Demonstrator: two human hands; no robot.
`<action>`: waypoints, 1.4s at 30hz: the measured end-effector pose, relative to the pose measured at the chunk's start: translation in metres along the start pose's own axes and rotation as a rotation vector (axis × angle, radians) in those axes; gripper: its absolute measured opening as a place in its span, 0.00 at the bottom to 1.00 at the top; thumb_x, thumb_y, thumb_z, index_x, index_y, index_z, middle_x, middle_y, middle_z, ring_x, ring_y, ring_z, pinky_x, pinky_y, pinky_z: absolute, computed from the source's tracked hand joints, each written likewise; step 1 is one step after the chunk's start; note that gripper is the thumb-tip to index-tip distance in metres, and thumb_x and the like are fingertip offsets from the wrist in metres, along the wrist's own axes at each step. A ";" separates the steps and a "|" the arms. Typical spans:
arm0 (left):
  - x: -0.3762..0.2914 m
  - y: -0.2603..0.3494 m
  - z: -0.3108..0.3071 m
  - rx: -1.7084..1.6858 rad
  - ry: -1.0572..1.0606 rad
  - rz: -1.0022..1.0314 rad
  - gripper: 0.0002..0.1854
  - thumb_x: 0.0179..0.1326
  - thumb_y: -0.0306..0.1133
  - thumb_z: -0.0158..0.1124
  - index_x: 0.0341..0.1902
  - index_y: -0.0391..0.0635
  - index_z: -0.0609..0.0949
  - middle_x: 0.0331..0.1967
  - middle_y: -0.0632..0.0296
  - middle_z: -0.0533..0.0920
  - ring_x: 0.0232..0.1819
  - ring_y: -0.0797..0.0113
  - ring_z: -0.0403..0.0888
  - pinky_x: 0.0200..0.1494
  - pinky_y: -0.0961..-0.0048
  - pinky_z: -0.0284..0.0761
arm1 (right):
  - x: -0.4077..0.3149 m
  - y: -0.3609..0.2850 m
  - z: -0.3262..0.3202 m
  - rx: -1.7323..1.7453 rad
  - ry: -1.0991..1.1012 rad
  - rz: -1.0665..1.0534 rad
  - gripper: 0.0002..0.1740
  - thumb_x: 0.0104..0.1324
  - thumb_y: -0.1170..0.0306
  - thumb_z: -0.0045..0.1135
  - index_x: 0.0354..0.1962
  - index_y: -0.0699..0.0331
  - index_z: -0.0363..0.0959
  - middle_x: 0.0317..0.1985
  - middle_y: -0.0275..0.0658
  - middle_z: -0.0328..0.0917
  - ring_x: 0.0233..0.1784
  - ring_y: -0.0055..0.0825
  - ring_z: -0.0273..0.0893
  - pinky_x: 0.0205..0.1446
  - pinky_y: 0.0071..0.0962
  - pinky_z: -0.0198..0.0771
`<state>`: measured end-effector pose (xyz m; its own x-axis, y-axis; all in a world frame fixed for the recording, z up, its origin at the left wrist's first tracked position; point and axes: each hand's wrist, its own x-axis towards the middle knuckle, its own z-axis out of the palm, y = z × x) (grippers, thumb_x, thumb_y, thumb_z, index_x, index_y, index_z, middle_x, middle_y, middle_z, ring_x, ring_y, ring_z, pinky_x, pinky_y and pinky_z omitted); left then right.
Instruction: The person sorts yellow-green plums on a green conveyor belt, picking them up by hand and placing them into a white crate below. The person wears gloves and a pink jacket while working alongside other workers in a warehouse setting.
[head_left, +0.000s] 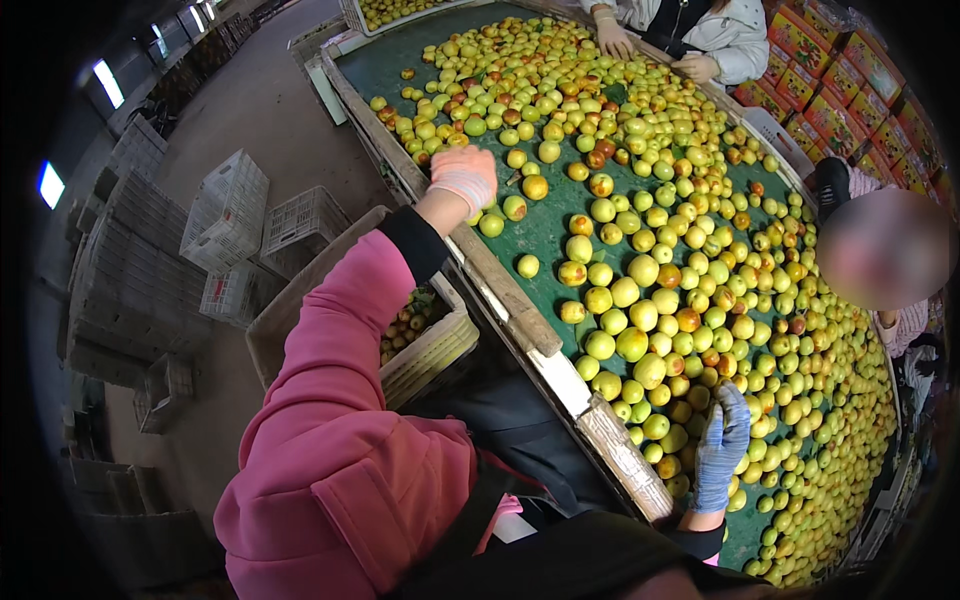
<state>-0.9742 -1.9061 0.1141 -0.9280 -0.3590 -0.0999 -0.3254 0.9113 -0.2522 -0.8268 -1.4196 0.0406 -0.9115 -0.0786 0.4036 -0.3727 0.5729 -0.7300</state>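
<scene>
Many yellow-green and reddish-brown jujubes (643, 270) lie spread over a green sorting table (510, 259). My left hand (463, 176), in a pink-and-white glove, is over the table's near wooden edge, its fingers curled down beside some fruit; whether it holds any is hidden. Lower right, my right hand (722, 442) in a blue-grey knit glove rests among the jujubes. Its fingers are bent towards the fruit, and the picture does not settle whether one is gripped. Below my left forearm, a plastic crate (427, 360) holds more jujubes and some leaves.
Wooden rails (517, 300) edge the table. Across it, a person in a white jacket has gloved hands (615, 37) at the fruit; another person (904, 322) is at the right. Empty white crates (225, 210) stand on the floor at left. Printed cartons (832, 112) are stacked at upper right.
</scene>
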 end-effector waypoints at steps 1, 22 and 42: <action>0.026 -0.029 0.015 -0.048 -0.266 -0.110 0.20 0.64 0.40 0.54 0.55 0.45 0.80 0.59 0.54 0.78 0.57 0.56 0.79 0.51 0.55 0.76 | 0.002 -0.001 0.003 -0.023 -0.018 -0.032 0.12 0.66 0.79 0.50 0.46 0.70 0.74 0.53 0.47 0.76 0.59 0.39 0.73 0.67 0.35 0.64; 0.092 -0.074 0.015 -0.643 -0.211 -0.043 0.39 0.48 0.49 0.68 0.65 0.50 0.72 0.62 0.53 0.75 0.62 0.52 0.73 0.59 0.60 0.72 | 0.016 -0.027 0.016 -0.073 -0.062 0.032 0.13 0.64 0.79 0.51 0.46 0.68 0.76 0.52 0.48 0.76 0.59 0.41 0.73 0.66 0.36 0.64; 0.002 -0.160 0.000 -0.449 0.193 0.332 0.24 0.57 0.45 0.62 0.53 0.44 0.79 0.54 0.50 0.77 0.55 0.51 0.75 0.57 0.62 0.71 | 0.028 -0.047 0.047 -0.073 -0.138 0.003 0.13 0.64 0.77 0.54 0.47 0.66 0.76 0.53 0.47 0.76 0.59 0.43 0.72 0.67 0.37 0.64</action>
<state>-0.9242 -2.0522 0.1544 -0.9959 -0.0350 0.0838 -0.0177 0.9798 0.1990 -0.8430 -1.4869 0.0601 -0.9297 -0.1852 0.3183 -0.3609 0.6304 -0.6872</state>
